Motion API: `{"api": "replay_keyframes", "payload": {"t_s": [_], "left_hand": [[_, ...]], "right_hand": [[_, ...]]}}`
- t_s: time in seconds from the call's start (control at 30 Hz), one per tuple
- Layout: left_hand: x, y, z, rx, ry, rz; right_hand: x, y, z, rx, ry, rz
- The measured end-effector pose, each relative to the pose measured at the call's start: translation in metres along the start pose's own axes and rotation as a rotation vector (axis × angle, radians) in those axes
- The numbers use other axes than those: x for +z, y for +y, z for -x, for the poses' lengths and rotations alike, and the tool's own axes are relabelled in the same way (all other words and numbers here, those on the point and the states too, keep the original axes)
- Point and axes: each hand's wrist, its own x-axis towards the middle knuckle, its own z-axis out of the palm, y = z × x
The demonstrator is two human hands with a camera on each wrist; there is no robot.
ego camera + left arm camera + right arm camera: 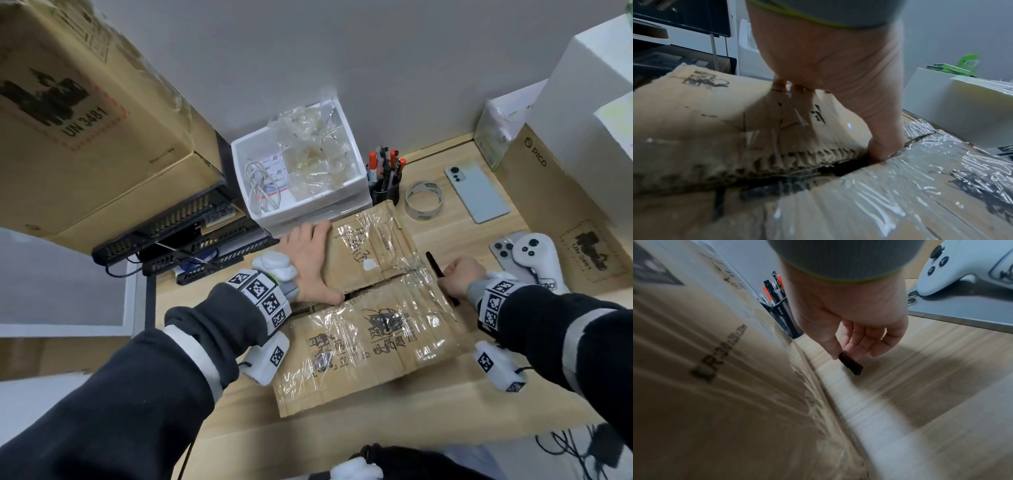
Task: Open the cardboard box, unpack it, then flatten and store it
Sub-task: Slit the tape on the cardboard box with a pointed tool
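Cardboard box (363, 301) taped | left hand (308, 260) flat, thumb in seam | right hand (460, 277) pinching black cutter (851, 364)

The cardboard box (366, 301) sits mid-desk (445, 397). Far behind it stand a storage bin (301, 202) and a pen cup (386, 192); a tape roll (424, 200) and a phone (476, 192) lie to the far right. A controller (534, 257) rests right of the box. Stacked trays (191, 240) lie left, under a large carton (85, 113).

Your cardboard box (363, 305) sits on the wooden desk, brown, worn, wrapped in shiny clear tape; its top flaps lie closed, the centre seam split open.
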Motion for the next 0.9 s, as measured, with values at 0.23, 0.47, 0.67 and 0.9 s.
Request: {"api": "replay_keyframes", "payload": {"t_s": [0.23, 0.47, 0.67, 0.9], "left_hand": [[0.001, 0.0, -0.001, 0.008, -0.003, 0.015], [-0.004, 0.006, 0.003, 0.01, 0.032, 0.013], [-0.023, 0.018, 0.005, 0.02, -0.074, -0.074], [-0.045, 0.015, 0.012, 0.035, -0.196, 0.045]], "right_hand": [[-0.003, -0.01, -0.002, -0.002, 0.047, 0.099], [-0.033, -0.033, 0.014, -0.162, 0.01, -0.098], [-0.052, -0.067, 0.056, -0.447, 0.145, -0.402], [-0.069, -0.075, 0.097, -0.59, 0.278, -0.408]]}}
